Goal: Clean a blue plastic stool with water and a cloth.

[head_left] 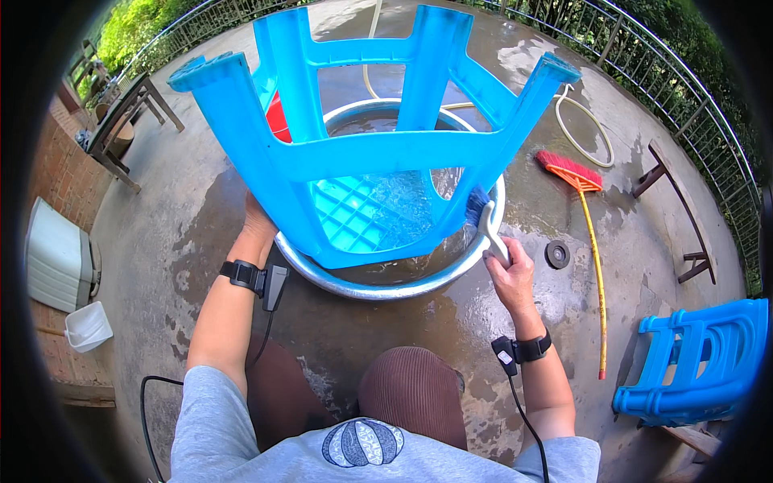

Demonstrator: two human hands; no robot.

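A blue plastic stool (386,154) is upside down in a round metal basin (378,292), its legs pointing up and its latticed seat wet with water. My right hand (512,272) grips a scrub brush (489,229) by its white, curved handle. The brush's blue bristles meet the outside of the stool's near right leg. At the opposite side, my left hand (255,216) is against the near left leg, just above the basin's rim. That leg hides its fingers, so their grip does not show. Dark water (435,270) lies in the basin around the stool.
Right of the basin lie a red broom (570,171) with a yellow stick, a dark round disc (557,254) and a pale hose (600,133). More blue stools (696,362) lie at the lower right. A red container (278,119) shows behind the stool. The concrete floor is wet.
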